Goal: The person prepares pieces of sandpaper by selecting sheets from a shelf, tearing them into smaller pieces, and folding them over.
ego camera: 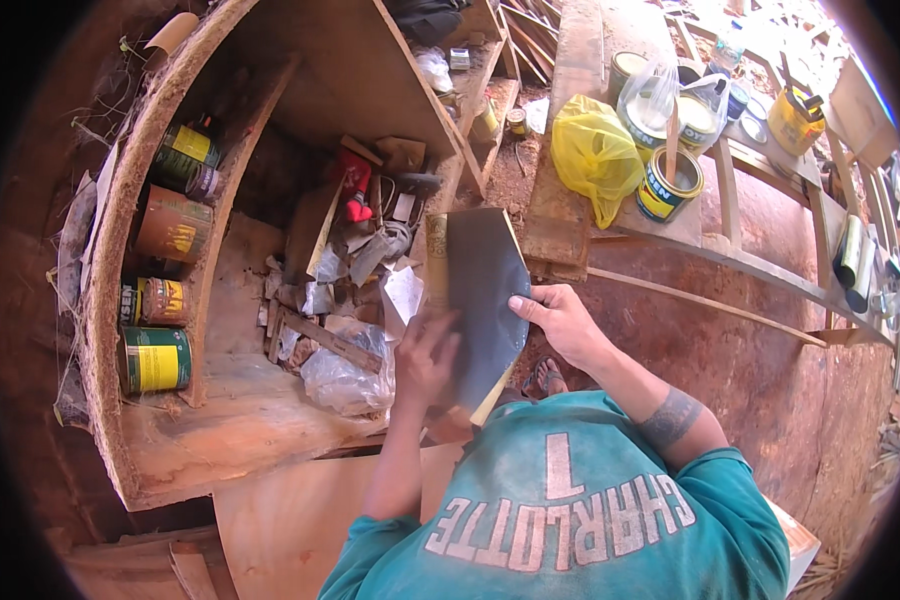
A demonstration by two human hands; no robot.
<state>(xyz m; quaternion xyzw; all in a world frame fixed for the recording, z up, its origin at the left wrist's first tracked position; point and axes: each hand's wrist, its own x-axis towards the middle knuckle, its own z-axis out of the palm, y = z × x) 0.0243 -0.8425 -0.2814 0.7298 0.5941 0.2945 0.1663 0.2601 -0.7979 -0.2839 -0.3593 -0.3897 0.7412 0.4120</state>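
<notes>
Before my chest is a large dark-grey sheet [484, 300], apparently sandpaper, with yellowish backing along its edges. My right hand [566, 322] pinches its right edge between thumb and fingers, and the sheet buckles there. At the sheet's left edge, my left hand [425, 360] is blurred. Its fingers lie over the dark face, and whether they grip it I cannot tell. Just left of that hand, a clear plastic bag [349, 375] and a white paper scrap [403, 292] lie in an open wooden cabinet [255, 427].
Several paint cans [157, 360] stand on the cabinet's side shelf. Wood scraps [330, 341] and a red cloth item [356, 187] clutter its inside. On a plank bench [559, 217] at right are a yellow plastic bag [596, 157], an open paint can [670, 187] with a stick and a yellow container [795, 120].
</notes>
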